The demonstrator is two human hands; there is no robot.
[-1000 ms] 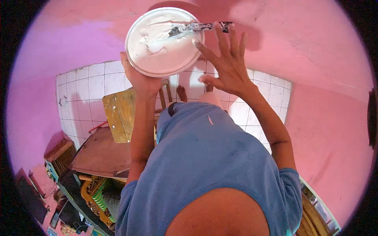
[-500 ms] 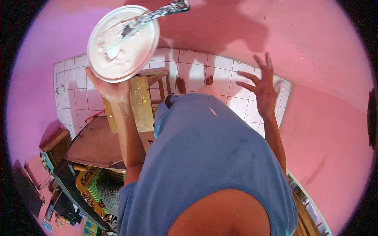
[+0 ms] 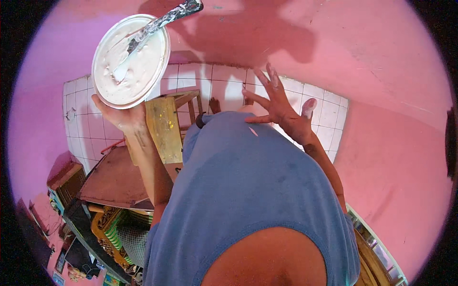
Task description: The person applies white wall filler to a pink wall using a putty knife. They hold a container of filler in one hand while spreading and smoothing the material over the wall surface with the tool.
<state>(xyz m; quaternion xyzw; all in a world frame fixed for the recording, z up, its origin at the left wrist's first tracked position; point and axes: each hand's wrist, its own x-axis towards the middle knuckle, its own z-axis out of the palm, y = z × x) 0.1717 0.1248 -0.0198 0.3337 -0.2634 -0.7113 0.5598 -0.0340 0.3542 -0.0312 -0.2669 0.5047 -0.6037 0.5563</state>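
My left hand (image 3: 124,114) supports a round tub (image 3: 109,59) of white paste from below, raised at the upper left. A putty knife (image 3: 169,16) with a smeared dark handle lies across the tub, its blade in the paste and its handle sticking out over the rim. To the right, my right hand (image 3: 281,112) is empty, fingers spread wide, with white smears on its thumb and fingertips.
Pink walls (image 3: 386,162) surround white floor tiles (image 3: 324,114), where my bare feet show. Left of me are a wooden stool (image 3: 167,128), a brown board (image 3: 109,176), carved furniture (image 3: 105,224) and a dark screen (image 3: 76,250). A wooden piece (image 3: 372,260) is at lower right.
My left hand has carried the tub and knife leftward, away from my right hand. My right hand dropped away, then shifted back slightly leftward over my shirt, fingers still spread.
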